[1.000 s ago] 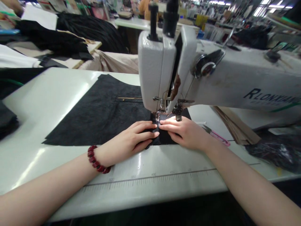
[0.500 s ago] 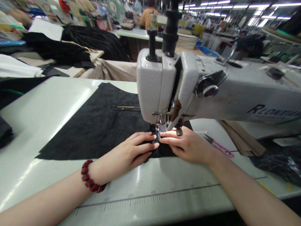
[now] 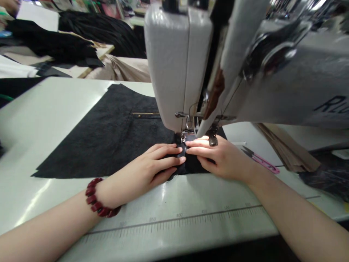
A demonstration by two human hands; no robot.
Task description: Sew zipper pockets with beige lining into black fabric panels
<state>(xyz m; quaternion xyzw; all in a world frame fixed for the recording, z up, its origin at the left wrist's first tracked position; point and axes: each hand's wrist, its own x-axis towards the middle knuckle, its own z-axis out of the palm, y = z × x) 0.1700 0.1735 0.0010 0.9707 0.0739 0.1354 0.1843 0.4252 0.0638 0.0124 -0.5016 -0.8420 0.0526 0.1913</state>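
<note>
A black fabric panel (image 3: pixel 92 145) lies flat on the sewing table, with a gold-toothed zipper (image 3: pixel 144 115) set into it. My left hand (image 3: pixel 152 163) rests on the panel's right part, fingers stretched out and pointing at the presser foot (image 3: pixel 184 137). On the other side of the seam my right hand (image 3: pixel 218 156) lies with extended fingers on the black fabric, its fingertips close beside the foot. A dark ring (image 3: pixel 213 141) sits on one of its fingers. Above both hands stands the white sewing machine head (image 3: pixel 174 69); it hides part of the panel behind it.
Pink-handled thread snips (image 3: pixel 264 163) lie right of my right hand, near beige fabric strips (image 3: pixel 289 145). A printed ruler scale (image 3: pixel 177 221) runs along the table's front edge. Behind, black cloth (image 3: pixel 103 32) is piled, and a person's hand (image 3: pixel 10 6) shows at top left.
The view has tipped down and come closer to the machine head, which looks larger. Both hands keep nearly the same places on the fabric beside the presser foot.
</note>
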